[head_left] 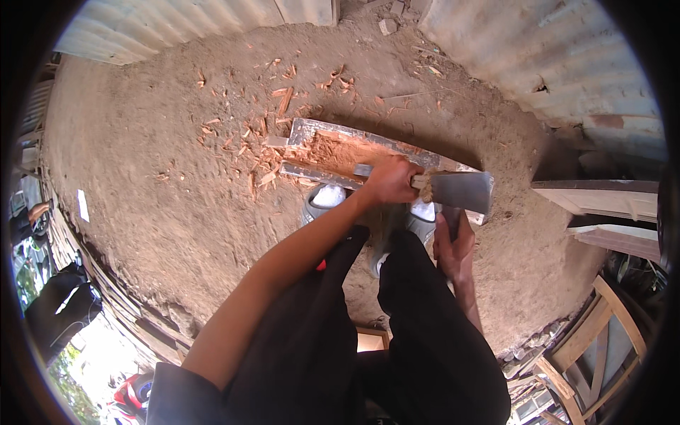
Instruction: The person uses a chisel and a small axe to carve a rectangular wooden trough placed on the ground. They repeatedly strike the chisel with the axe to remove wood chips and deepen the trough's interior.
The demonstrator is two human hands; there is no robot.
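Note:
My left hand is closed around a chisel, whose metal end points left over the hollow of a long wooden piece. The hollow shows reddish bare wood, while the piece's rims are dark and worn. On the right of that fist, the chisel's frayed handle end sticks out close beside a wide grey blade, apparently a cleaver. My right hand grips the cleaver's dark handle from below. Whether blade and chisel end touch, I cannot tell. Grey shoes stand at the wood's near side.
Reddish wood chips litter the dirt floor left of and beyond the wooden piece. Corrugated metal sheets rise at the far side. Planks lie at the right, above a wooden frame. Another person's hand shows at the left edge.

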